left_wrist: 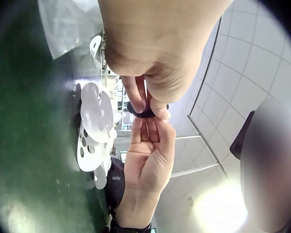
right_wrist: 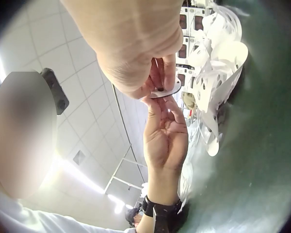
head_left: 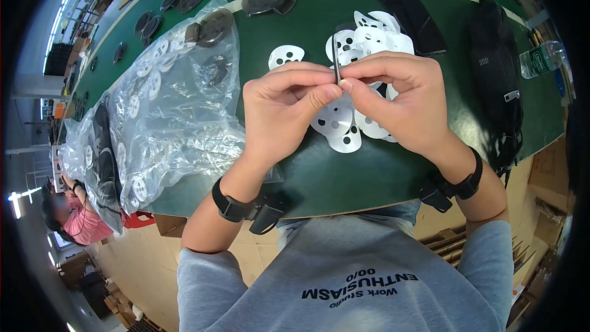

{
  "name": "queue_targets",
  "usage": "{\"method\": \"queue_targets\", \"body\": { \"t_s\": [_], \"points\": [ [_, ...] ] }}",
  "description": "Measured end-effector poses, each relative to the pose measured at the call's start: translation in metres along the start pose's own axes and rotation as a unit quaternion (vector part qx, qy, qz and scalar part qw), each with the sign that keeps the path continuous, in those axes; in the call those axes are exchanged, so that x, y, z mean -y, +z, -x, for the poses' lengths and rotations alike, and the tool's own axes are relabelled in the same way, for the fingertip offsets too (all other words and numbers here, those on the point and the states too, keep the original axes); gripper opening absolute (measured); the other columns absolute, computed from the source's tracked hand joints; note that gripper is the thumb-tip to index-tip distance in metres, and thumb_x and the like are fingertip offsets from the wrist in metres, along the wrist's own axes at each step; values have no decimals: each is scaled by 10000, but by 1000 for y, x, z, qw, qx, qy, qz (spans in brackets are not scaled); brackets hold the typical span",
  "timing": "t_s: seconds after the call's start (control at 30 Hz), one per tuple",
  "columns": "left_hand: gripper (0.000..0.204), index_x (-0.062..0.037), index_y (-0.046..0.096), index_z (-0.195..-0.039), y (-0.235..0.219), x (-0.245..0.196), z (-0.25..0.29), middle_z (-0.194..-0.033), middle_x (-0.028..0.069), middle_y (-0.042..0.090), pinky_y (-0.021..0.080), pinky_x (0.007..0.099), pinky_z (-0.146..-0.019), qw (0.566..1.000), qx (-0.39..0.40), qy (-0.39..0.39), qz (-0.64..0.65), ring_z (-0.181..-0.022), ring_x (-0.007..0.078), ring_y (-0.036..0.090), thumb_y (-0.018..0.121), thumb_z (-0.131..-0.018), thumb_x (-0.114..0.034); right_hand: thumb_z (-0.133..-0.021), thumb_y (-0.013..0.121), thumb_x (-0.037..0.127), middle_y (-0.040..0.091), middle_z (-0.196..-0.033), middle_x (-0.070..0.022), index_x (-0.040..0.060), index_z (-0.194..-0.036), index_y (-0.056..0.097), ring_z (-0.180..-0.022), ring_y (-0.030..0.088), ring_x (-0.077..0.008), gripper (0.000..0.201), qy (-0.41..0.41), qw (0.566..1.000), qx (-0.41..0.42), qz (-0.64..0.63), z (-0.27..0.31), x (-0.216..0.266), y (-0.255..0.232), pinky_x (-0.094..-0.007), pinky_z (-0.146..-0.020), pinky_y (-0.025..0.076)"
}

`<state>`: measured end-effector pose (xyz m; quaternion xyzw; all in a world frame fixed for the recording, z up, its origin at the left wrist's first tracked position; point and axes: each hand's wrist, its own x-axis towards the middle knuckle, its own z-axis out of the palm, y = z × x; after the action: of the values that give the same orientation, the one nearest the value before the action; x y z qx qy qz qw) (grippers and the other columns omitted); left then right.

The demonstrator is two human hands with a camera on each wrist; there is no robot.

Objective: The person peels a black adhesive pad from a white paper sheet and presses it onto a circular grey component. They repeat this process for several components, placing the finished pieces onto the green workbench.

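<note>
Left hand [head_left: 286, 110]: raised above the table [head_left: 344, 172], fingers curled, thumb and forefinger pinching one side of a thin dark disc [head_left: 337, 61] held edge-on to the head camera.

Right hand [head_left: 399, 101]: facing the left hand, knuckles nearly touching, fingers curled, pinching the opposite side of the same disc. In the left wrist view the item appears as a dark ring-shaped part [left_wrist: 144, 111] between the fingertips of both hands; in the right wrist view it shows a pale face with a dark spot [right_wrist: 166, 90].

Disc position: in the air between both hands, above the pile of white perforated discs [head_left: 362, 43], not touching it.

White perforated discs: loose heap on the green table, directly beneath and beyond the hands; one single disc [head_left: 286, 55] lies apart, left of the heap.

Clear plastic bag [head_left: 178, 98]: left of the hands, crumpled, holding more white discs.

Dark round parts [head_left: 212, 27]: scattered along the far left of the table.

Black bag [head_left: 498, 74]: right of the heap.

Water bottle [head_left: 544, 55]: at the table's right edge.

Wrist straps [head_left: 233, 209]: black, one on each wrist.
</note>
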<state>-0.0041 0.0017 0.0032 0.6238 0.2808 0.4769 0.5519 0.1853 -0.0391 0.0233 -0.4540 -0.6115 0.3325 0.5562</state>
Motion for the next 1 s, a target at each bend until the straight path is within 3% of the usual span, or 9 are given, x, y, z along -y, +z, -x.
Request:
{"method": "queue_targets", "body": {
  "t_s": [0.07, 0.47, 0.57, 0.67, 0.77, 0.87, 1.0],
  "points": [
    [133, 36, 742, -967, 2, -4, 1, -1002, 131, 722, 576, 271, -769, 1000, -6, -3, -19, -872, 151, 681, 768, -838, 11, -784, 758, 63, 755, -801, -93, -9, -883, 761, -745, 741, -147, 122, 23, 1000, 0, 16, 1, 4, 0, -247, -660, 569],
    [131, 38, 744, -953, 5, 0, 2, -967, 127, 729, 573, 264, -740, 999, 0, 19, -47, -845, 143, 678, 774, -827, 19, -724, 751, 44, 732, -743, -85, -1, -791, 730, -699, 736, -169, 83, -41, 996, -15, 76, 2, 0, 0, -254, -634, 553],
    [136, 45, 739, -960, 5, 1, 2, -982, 133, 724, 576, 273, -755, 1000, 1, 13, -23, -860, 153, 681, 769, -828, 31, -772, 703, -47, 721, -823, -94, -56, -870, 715, -750, 687, -127, 99, -30, 997, 18, 72, 2, 2, -2, -246, -699, 553],
    [141, 49, 736, -967, 4, 0, 1, -995, 135, 719, 576, 279, -770, 1000, 3, 20, -20, -873, 161, 682, 766, -830, 34, -789, 693, -49, 723, -853, -99, -63, -889, 714, -792, 687, -132, 103, -35, 998, 15, 53, 2, 1, -2, -251, -725, 553],
    [144, 46, 738, -970, 1, 1, 0, -995, 131, 717, 574, 278, -778, 999, 0, 40, -36, -878, 161, 680, 767, -829, 37, -728, 742, 30, 732, -764, -85, 5, -825, 736, -711, 735, -166, 100, -62, 998, -24, 14, 0, -4, 3, -261, -645, 558],
    [144, 39, 743, -971, 2, -1, 0, -994, 129, 717, 573, 278, -769, 999, -1, 35, -29, -869, 158, 679, 767, -829, 35, -797, 697, -47, 726, -874, -104, -61, -905, 719, -801, 686, -134, 112, -35, 998, 23, 44, 2, 2, -3, -259, -742, 551],
    [146, 38, 740, -977, 4, -4, 2, -1007, 125, 707, 564, 268, -757, 998, 2, 25, -56, -872, 151, 670, 762, -832, 41, -774, 699, -56, 726, -869, -105, -54, -877, 712, -774, 681, -130, 103, -51, 996, 11, 66, 2, 1, -2, -257, -729, 550]
  ]
}}
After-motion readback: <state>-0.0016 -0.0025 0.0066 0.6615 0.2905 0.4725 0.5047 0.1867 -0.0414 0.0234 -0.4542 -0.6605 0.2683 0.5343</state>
